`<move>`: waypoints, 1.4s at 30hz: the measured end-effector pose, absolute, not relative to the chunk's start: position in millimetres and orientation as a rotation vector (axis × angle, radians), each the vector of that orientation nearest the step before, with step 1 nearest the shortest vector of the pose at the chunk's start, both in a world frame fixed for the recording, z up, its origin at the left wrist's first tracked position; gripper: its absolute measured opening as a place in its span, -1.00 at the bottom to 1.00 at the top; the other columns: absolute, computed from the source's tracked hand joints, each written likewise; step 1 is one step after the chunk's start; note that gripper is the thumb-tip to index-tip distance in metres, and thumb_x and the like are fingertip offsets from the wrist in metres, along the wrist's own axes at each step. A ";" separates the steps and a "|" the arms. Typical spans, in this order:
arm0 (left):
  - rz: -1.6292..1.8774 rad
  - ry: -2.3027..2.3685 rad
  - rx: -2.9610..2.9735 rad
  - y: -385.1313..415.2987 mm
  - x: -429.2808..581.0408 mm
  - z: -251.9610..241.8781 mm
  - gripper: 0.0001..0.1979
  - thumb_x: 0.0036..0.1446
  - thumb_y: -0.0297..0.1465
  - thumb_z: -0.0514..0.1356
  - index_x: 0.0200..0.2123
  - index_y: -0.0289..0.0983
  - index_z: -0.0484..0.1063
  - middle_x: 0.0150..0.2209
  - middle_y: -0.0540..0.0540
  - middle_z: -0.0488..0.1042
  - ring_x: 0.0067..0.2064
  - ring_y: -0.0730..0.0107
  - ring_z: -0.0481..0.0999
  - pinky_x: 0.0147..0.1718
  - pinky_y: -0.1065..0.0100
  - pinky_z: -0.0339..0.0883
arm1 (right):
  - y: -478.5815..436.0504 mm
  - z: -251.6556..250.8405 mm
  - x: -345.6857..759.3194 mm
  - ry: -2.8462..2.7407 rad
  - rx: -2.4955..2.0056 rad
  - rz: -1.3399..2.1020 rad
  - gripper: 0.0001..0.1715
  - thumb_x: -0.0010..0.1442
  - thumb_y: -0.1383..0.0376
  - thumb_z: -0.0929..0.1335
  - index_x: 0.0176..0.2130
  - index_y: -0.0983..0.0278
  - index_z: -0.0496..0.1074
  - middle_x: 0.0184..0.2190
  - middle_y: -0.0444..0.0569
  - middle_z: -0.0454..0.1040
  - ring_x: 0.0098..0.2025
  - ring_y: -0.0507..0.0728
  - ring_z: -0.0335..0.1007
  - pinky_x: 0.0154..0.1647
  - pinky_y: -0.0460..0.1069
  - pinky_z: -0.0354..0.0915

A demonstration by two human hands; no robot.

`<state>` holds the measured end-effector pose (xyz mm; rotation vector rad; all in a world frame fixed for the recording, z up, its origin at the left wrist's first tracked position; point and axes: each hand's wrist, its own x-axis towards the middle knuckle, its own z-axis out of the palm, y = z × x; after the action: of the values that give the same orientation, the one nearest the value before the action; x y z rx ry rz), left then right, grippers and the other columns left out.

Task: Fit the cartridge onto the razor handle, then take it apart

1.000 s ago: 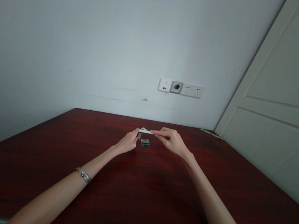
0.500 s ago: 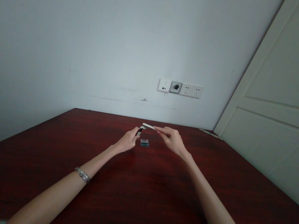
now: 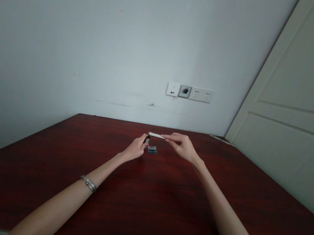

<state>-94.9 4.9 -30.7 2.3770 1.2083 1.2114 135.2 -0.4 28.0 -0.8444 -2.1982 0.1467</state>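
My left hand (image 3: 135,149) is closed around a small upright black-and-silver handled tool (image 3: 147,141), whose exact kind I cannot make out. My right hand (image 3: 183,145) pinches a slim white stick (image 3: 156,135) by its right end. The stick lies nearly level, its left tip over the tool's top end and seemingly touching it. That tip hides the tool's head. Just right of my left fingers, a small clear plastic case (image 3: 152,150) with dark contents rests on the table, below the white stick.
The dark red wooden table (image 3: 141,204) reaches back to a pale wall (image 3: 126,47). Wall sockets (image 3: 201,95) sit above its back edge. A white panelled door (image 3: 300,98) stands at the right. A thin strip (image 3: 221,140) lies at the back right corner.
The white stick's left tip has come down onto the tool's top and the stick lies more level. My left hand has shifted very slightly right; the case stays put.
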 end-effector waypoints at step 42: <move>1.233 0.648 1.490 -10.1 -60.3 -28.3 -0.73 0.03 -0.42 0.15 -0.18 -0.30 0.20 -0.37 -0.06 0.38 -0.37 0.39 0.47 -0.35 0.27 0.37 | -38.1 -4.3 92.1 -1.767 -0.881 0.677 -0.48 0.15 0.21 0.20 0.09 0.28 0.28 -0.18 0.04 0.46 -0.22 0.12 0.36 -0.28 -0.01 0.31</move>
<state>-60.3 -10.1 -28.3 1.4903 0.6483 1.2328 92.1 -38.1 -4.3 -0.8809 -1.7666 0.6767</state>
